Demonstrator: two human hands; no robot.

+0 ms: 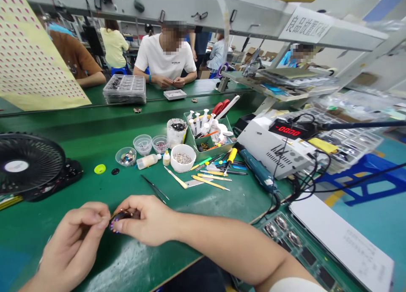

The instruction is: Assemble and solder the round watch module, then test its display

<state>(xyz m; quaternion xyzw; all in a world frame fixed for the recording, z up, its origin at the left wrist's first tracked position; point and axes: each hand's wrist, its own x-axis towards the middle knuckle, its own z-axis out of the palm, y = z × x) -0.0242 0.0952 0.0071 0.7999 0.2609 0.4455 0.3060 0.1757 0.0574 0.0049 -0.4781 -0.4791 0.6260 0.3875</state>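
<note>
My right hand (144, 220) grips a small dark piece (122, 217) with gold and purple spots, low and left of centre above the green table (177, 211). Against its left edge, my left hand (78, 239) has thumb and forefinger pinched together; what lies between those fingertips is too small to make out. Black tweezers (155, 187) lie on the table just beyond my right hand. Farther off stand clear cups (142, 144) of small parts and a white bowl (183, 158) of grey bits.
A black fan (30, 165) is at the left. Pens, brushes and a green bin (207, 135) of syringes lie beyond my hands. A grey device (275, 144) and teal handheld tool (258, 169) stand right. A person in white (168, 57) sits across the table.
</note>
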